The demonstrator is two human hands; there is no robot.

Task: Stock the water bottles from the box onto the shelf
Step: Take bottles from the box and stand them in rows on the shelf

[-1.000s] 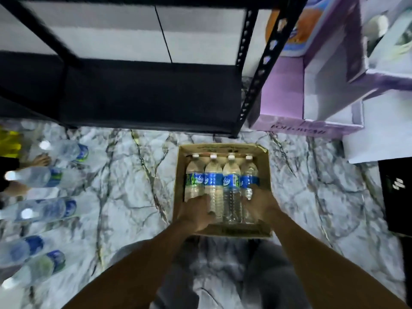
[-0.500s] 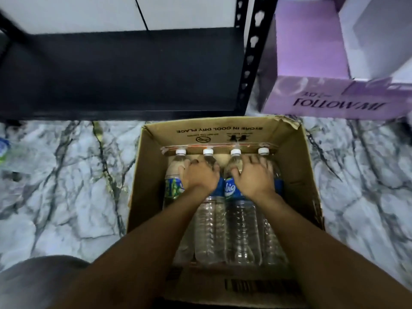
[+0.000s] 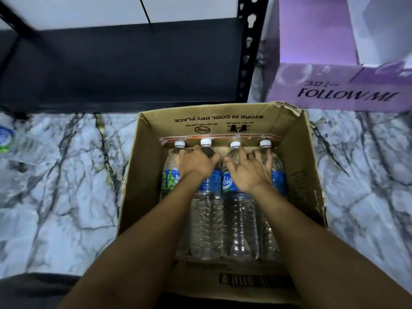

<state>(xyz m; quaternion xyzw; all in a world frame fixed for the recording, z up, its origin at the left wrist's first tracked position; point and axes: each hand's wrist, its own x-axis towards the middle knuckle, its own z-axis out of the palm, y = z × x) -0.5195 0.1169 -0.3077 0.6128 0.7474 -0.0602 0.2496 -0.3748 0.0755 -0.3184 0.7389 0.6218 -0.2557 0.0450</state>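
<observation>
An open cardboard box [image 3: 297, 166] sits on the marble floor in front of a black shelf [image 3: 133, 68]. Several clear water bottles with blue labels lie side by side in it, white caps pointing toward the shelf. My left hand [image 3: 196, 162] curls over the shoulder of the second bottle from the left [image 3: 206, 219], fingers down one side and thumb down the other. My right hand [image 3: 249, 170] lies flat with fingers spread across the shoulders of the third bottle [image 3: 239, 219] and the rightmost bottle [image 3: 278, 181]. The low shelf board is bare.
A perforated black upright post [image 3: 249, 52] stands at the shelf's right front corner, just beyond the box. A purple carton [image 3: 334, 90] stands to the right of it. One loose bottle [image 3: 13, 143] lies on the floor at the far left.
My view has dropped closer to the box. Both hands moved from the box's near edge up onto the bottles' shoulders, and my right hand's fingers have spread wider.
</observation>
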